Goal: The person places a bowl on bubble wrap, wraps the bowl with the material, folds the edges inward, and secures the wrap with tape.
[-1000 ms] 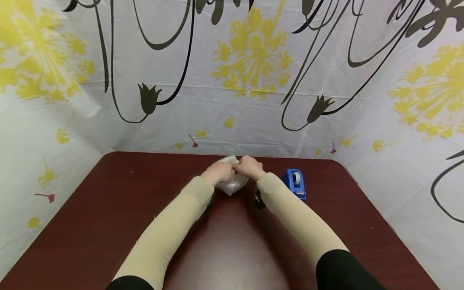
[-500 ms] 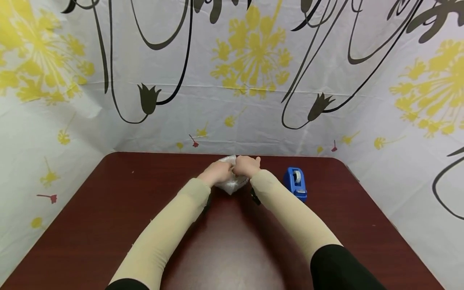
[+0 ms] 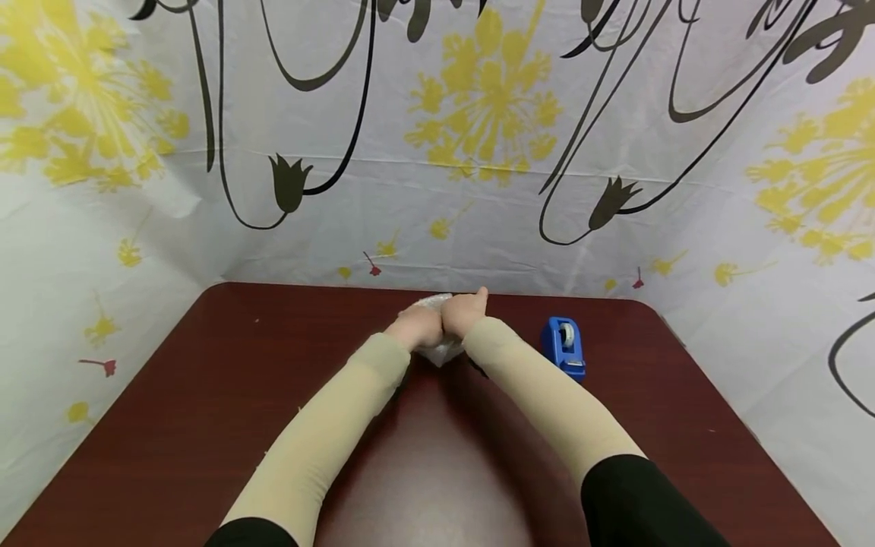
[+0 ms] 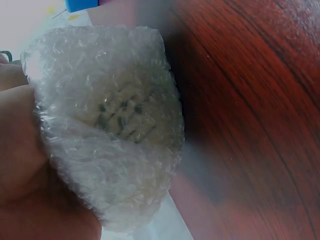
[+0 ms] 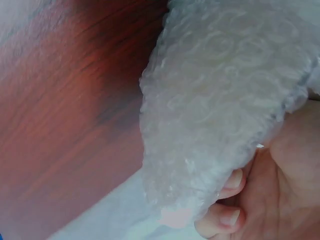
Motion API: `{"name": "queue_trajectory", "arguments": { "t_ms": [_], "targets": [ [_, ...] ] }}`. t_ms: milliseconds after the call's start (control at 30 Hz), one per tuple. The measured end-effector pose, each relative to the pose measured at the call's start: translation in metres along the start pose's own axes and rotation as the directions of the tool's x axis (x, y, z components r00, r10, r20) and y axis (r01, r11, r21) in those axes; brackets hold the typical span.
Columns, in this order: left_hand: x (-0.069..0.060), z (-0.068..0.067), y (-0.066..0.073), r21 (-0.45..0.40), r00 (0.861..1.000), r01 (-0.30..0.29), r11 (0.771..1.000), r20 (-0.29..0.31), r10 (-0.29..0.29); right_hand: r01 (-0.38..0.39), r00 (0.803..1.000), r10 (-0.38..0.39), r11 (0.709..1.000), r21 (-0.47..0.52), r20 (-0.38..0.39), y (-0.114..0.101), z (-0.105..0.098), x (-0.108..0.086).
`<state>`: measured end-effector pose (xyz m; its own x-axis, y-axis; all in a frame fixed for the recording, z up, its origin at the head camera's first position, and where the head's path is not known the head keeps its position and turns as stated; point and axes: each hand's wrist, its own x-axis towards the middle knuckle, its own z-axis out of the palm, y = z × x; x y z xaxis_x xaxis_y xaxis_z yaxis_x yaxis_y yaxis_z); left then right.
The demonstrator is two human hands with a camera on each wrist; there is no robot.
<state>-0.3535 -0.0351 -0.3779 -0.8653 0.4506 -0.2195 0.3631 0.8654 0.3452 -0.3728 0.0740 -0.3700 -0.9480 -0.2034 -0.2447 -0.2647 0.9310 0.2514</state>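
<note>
A bubble-wrapped bundle (image 3: 440, 354) is held between both hands near the far edge of the table. Through the clear wrap, the left wrist view shows something pale with dark marks inside the bundle (image 4: 122, 112); its kind cannot be made out. My left hand (image 3: 420, 327) grips the bundle's left side. On the other side my right hand (image 3: 463, 314) holds it, the two hands touching or nearly so. In the right wrist view, curled fingertips of the right hand (image 5: 272, 190) lie against the edge of the wrap. Much of the bundle is hidden by the hands in the head view.
A blue tape dispenser (image 3: 563, 348) with a roll of tape stands right of the hands on the dark red table (image 3: 273, 349). Behind the table hangs a white sheet (image 3: 328, 251) with flower prints, which also runs along both sides.
My right hand has shifted a little left, closer to the left hand, and turned. Less of the bundle shows between the hands. The tape dispenser stays on the table.
</note>
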Motion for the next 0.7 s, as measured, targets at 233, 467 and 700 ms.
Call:
{"name": "queue_trajectory", "arguments": {
  "t_ms": [233, 467, 700],
  "targets": [
    [0.002, 0.002, -0.001, 0.026, 1.000, -0.012, 1.000, 0.019, 0.011, -0.070, 0.997, 0.067, 0.986, -0.151, -0.027, -0.006, 0.003, 0.006],
    [0.005, 0.004, -0.002, 0.018, 1.000, -0.006, 1.000, 0.012, 0.006, -0.093, 0.996, 0.093, 0.984, -0.150, -0.009, -0.005, 0.000, 0.013],
    [0.004, 0.004, -0.003, 0.070, 1.000, 0.000, 0.998, 0.016, -0.001, -0.060, 0.995, 0.068, 0.993, 0.103, -0.071, 0.008, -0.001, 0.012]
  ]
}}
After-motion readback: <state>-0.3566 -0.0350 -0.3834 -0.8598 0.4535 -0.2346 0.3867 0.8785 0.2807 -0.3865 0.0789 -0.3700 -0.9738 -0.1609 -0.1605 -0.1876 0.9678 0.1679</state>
